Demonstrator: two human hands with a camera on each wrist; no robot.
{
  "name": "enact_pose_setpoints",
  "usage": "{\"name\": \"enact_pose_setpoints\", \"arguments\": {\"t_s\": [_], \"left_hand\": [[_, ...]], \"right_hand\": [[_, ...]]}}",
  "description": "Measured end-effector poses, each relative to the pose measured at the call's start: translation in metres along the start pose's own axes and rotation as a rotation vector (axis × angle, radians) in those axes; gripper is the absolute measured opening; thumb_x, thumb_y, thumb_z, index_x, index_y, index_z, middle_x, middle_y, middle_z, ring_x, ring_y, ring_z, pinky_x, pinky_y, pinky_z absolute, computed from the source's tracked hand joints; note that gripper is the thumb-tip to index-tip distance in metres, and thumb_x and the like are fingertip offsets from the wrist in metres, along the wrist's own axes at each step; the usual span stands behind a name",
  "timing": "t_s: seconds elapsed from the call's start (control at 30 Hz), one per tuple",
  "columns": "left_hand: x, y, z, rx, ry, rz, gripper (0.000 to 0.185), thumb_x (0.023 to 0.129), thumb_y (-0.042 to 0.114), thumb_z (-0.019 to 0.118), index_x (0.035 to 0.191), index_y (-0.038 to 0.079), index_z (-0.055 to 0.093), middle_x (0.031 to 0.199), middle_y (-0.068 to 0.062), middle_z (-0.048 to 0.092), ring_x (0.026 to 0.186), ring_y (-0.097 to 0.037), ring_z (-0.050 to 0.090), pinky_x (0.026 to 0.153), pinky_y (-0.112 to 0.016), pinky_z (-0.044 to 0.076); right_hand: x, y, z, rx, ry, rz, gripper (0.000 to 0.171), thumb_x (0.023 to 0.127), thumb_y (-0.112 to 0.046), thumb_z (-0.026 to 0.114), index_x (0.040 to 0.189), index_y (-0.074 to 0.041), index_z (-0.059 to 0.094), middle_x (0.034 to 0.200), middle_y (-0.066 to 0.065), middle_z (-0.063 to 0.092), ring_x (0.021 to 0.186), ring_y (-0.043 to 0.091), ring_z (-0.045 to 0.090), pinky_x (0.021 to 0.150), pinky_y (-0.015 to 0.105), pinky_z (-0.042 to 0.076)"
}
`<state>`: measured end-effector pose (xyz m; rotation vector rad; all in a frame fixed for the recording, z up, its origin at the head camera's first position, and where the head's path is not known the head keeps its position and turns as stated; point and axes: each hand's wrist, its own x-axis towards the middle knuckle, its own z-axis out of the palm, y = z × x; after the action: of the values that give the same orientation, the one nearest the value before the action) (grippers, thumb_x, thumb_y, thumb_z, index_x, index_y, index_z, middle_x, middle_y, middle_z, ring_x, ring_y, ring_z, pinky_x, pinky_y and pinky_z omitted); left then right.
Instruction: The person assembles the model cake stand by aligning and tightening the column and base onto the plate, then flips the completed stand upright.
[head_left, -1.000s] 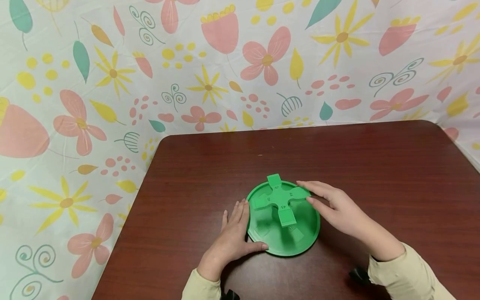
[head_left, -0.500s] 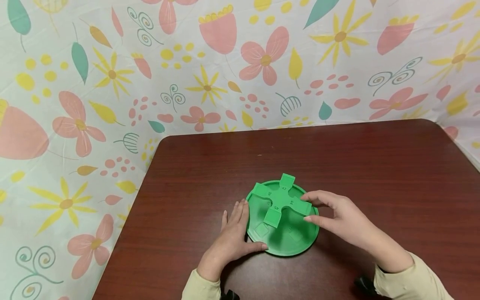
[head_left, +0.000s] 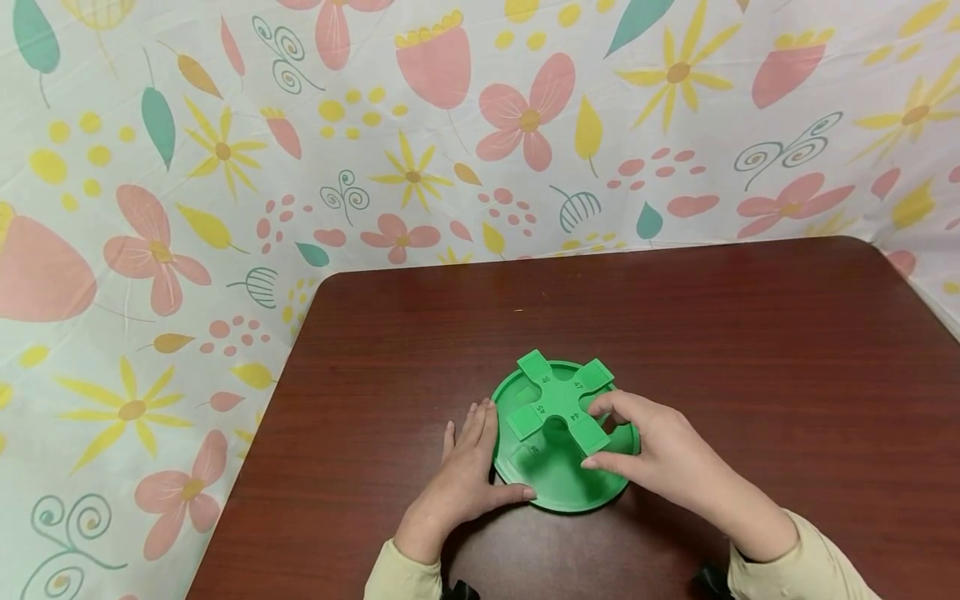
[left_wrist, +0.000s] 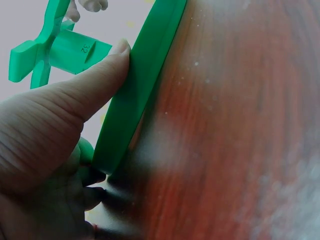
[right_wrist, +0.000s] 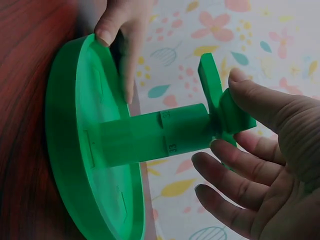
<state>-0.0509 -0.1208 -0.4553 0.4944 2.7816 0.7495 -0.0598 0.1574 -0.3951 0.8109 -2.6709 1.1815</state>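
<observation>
A round green base (head_left: 555, 496) with a raised rim lies on the table. From its middle rises a green column (right_wrist: 155, 135) marked with small numbers. A green cross-shaped top (head_left: 558, 398) with four numbered arms crowns the column. My left hand (head_left: 468, 467) rests along the base's left side, fingers straight on the outer edge and thumb over the front rim. With thumb and index finger, my right hand (head_left: 660, 442) pinches the cross arm numbered 44, its other fingers spread loosely beside the column in the right wrist view.
The dark reddish-brown table (head_left: 787, 350) extends around the base, its back edge meeting a flower-printed cloth (head_left: 450, 167). Cream sleeves (head_left: 795, 558) cover both forearms, with a black strap end (head_left: 459, 590) by the left wrist.
The cross-shaped top has turned clockwise in the head view, its 44 arm swinging from the right toward the front right. The right hand has followed it nearer; the left hand stays put.
</observation>
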Motion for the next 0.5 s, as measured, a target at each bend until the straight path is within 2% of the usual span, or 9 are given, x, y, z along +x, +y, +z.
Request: {"name": "enact_pose_setpoints", "arguments": {"t_s": [0.27, 0.37, 0.5], "left_hand": [[0.0, 0.0, 0.0, -0.003, 0.002, 0.003, 0.123, 0.074, 0.065, 0.073, 0.157, 0.005, 0.006, 0.163, -0.012, 0.007, 0.149, -0.027, 0.001, 0.115, -0.058, 0.002], [0.0, 0.0, 0.0, -0.001, 0.005, 0.003, 0.123, 0.073, 0.065, 0.073, 0.157, 0.005, 0.006, 0.163, -0.011, 0.007, 0.149, -0.027, 0.001, 0.115, -0.058, 0.002], [0.0, 0.0, -0.001, 0.002, 0.004, 0.001, 0.123, 0.073, 0.065, 0.073, 0.157, 0.005, 0.006, 0.163, -0.011, 0.007, 0.149, -0.027, 0.001, 0.115, -0.059, 0.002]], "right_hand": [[0.001, 0.0, -0.006, -0.01, 0.016, -0.032, 0.052, 0.067, -0.028, 0.09, 0.111, -0.026, 0.061, 0.101, -0.018, 0.062, 0.081, 0.004, 0.06, 0.058, 0.02, 0.046], [0.005, 0.003, -0.013, -0.032, 0.083, -0.057, 0.048, 0.067, -0.023, 0.09, 0.106, -0.025, 0.063, 0.098, -0.018, 0.061, 0.079, 0.004, 0.06, 0.062, 0.017, 0.045], [0.015, 0.009, -0.021, -0.051, 0.193, -0.078, 0.038, 0.073, -0.009, 0.085, 0.104, -0.02, 0.065, 0.098, -0.015, 0.061, 0.08, 0.004, 0.061, 0.069, 0.014, 0.047]]}}
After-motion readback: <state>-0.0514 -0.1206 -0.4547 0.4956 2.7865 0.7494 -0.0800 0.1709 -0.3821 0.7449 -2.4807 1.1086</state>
